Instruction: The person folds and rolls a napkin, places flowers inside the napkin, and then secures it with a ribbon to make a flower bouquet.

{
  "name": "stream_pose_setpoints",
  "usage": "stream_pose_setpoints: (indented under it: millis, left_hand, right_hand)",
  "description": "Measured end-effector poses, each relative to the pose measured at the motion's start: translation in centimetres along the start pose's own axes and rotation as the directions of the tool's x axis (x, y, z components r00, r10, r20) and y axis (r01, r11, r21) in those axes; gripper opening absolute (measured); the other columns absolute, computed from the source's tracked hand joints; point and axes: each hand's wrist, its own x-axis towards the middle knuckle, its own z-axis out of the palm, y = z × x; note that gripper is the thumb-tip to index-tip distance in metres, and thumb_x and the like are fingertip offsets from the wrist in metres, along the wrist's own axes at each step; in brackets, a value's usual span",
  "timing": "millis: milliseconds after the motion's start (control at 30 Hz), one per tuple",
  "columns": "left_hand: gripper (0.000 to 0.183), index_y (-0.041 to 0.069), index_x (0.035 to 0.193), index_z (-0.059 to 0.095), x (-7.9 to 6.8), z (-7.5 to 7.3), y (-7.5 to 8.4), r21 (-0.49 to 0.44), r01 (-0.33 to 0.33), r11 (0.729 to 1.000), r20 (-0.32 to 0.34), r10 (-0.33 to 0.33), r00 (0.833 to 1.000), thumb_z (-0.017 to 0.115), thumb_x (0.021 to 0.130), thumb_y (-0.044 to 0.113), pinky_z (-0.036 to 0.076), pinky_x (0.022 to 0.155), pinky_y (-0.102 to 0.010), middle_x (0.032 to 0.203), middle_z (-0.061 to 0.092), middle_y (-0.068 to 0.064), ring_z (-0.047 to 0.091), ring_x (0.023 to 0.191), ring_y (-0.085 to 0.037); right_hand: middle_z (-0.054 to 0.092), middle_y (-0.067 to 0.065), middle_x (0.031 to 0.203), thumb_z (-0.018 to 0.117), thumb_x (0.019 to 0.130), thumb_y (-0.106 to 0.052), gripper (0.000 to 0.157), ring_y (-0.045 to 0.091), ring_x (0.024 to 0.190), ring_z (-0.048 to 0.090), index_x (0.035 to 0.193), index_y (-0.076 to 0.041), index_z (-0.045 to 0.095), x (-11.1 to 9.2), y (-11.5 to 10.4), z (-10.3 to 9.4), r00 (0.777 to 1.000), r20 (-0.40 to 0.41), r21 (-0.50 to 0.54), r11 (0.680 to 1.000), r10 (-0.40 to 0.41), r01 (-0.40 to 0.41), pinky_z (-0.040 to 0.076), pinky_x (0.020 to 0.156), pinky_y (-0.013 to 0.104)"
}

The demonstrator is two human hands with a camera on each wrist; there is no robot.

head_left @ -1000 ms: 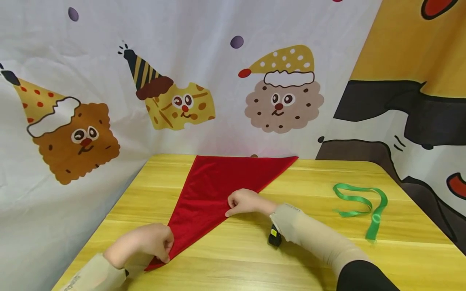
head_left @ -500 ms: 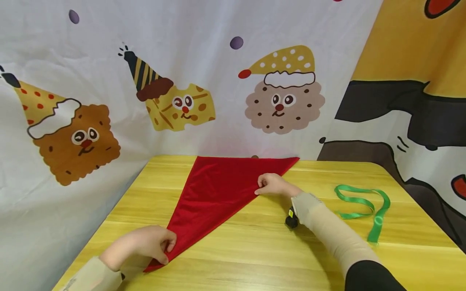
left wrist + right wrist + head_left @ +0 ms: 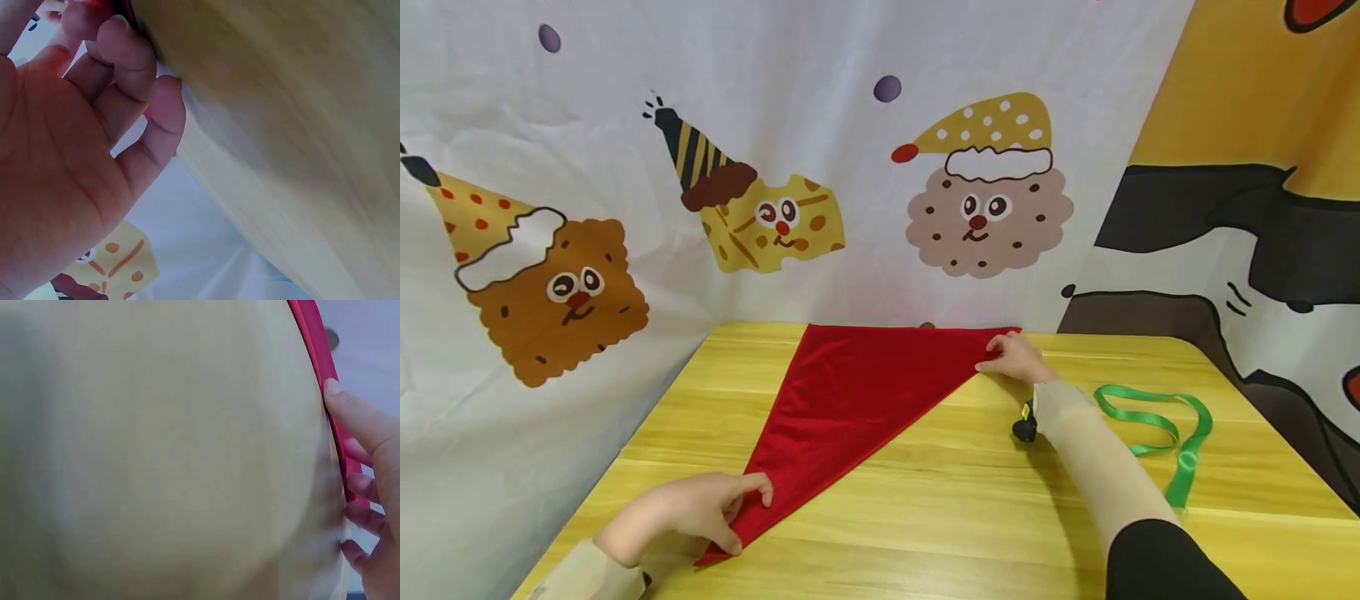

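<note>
- Cloth (image 3: 842,400), red and three-cornered: flat on the table (image 3: 925,517), stretching between the two hands, its long edge running from one to the other.
- Left hand (image 3: 692,508): thumb and forefinger apart, touching the cloth; the near corner pokes out just beside the thumb.
- Right hand (image 3: 1018,358): thumb and fingers apart, touching the long edge; the far right corner is just beyond the fingers.
- Ribbon (image 3: 1186,462), green: loosely curved on the table, right of the right hand.
- Curtain (image 3: 865,142), printed: beyond both hands.

On 1 tbl. (image 3: 880,525): 1 cloth (image 3: 857,383), 1 ribbon (image 3: 1188,460) lying, 2 hands (image 3: 688,510) (image 3: 1017,358) touching cloth; behind it: 3 hatted figs. (image 3: 535,321) (image 3: 775,221) (image 3: 988,204) showing.
</note>
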Motion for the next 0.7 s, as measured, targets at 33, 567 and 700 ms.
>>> stream_pose_setpoints:
  millis: [33,567,700]
  left_hand:
    - [0.047,0.027,0.105,0.05,0.0,0.0,0.0,-0.006,0.0,1.0,0.0,0.0,1.0,0.081,0.073,0.012,0.038,0.056,-0.02,0.061,0.042,0.012,0.041,0.056,-0.001]
    - [0.047,0.024,0.105,0.049,-0.1,-0.1,-0.1,-0.048,-0.012,0.999,-0.016,0.011,1.0,0.082,0.073,0.011,0.039,0.055,-0.021,0.061,0.043,0.01,0.043,0.055,-0.002]
    - [0.047,0.025,0.105,0.051,-0.1,0.1,-0.3,-0.055,0.008,0.998,-0.011,-0.008,1.0,0.081,0.073,0.012,0.038,0.055,-0.02,0.062,0.043,0.01,0.043,0.056,-0.002]
  right_hand:
    - [0.055,0.015,0.11,0.076,0.08,-0.043,0.052,0.035,0.102,0.051,0.112,-0.004,0.064,0.0,0.3,-0.2,0.999,-0.006,-0.016,0.999,0.035,-0.035,0.038,0.085,0.053]
    - [0.014,0.027,0.155,0.056,0.086,-0.064,0.097,0.055,0.135,0.013,0.151,-0.001,0.023,-0.5,1.4,-1.8,0.963,0.132,-0.059,0.971,0.236,-0.23,0.0,0.094,0.08]
    - [0.02,0.028,0.153,0.057,0.089,-0.058,0.092,0.054,0.135,0.018,0.151,0.001,0.023,-0.5,1.6,-2.1,0.966,0.151,-0.004,0.977,0.209,-0.211,0.003,0.097,0.078]
